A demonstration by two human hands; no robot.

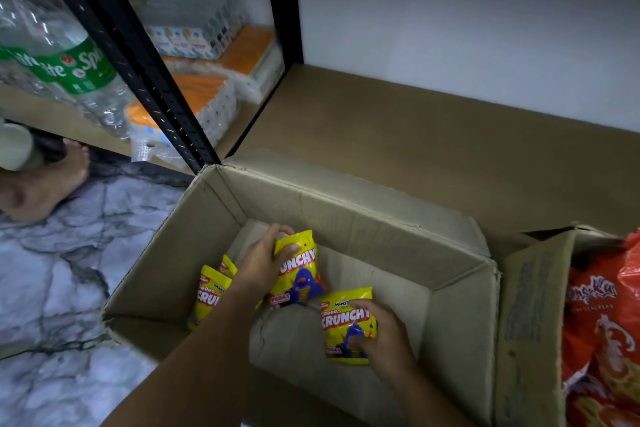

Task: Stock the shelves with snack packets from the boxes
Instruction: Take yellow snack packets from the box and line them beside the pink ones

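My left hand [263, 262] grips an upright yellow packet [298, 270] inside the box [346, 215]; my right hand [384, 340] clasps another packet [346, 322] near the box floor, one per hand, I reckon, to carry both to the bare shelf [415, 135] just behind

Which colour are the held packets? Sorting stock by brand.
Yellow packets, with red lettering and a blue figure; head view.

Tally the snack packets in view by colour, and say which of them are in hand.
Yellow packets in the open box: 4. One held by the left hand, at; one held by the right hand, at; two loose at and.
Orange-red packets in the box at right: 1 plainly visible; any others cannot be told.
Total: 5
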